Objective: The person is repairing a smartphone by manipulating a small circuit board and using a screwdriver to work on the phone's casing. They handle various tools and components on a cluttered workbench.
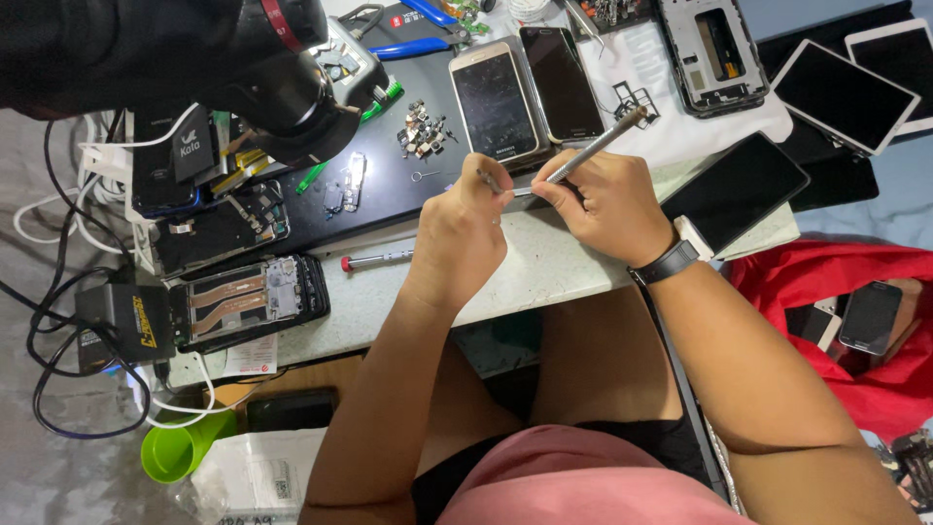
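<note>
My right hand point(604, 206) grips a slim silver screwdriver point(595, 146), its handle slanting up to the right and its tip pointing left toward my left hand. My left hand point(465, 231) is closed in front of that tip, fingers pinched on something too small to make out. Both hands hover over the white work surface point(544, 262) just below two smartphones point(496, 102), one pale-framed and one dark, lying face up side by side. A black band sits on my right wrist.
A red-tipped screwdriver point(374, 260) lies left of my hands. Opened phone bodies point(255, 301) and cables crowd the left edge; a pile of small parts point(423, 129) sits on a dark mat. A black phone point(737, 190), tablets point(844, 92) and a red bag point(836, 292) lie to the right.
</note>
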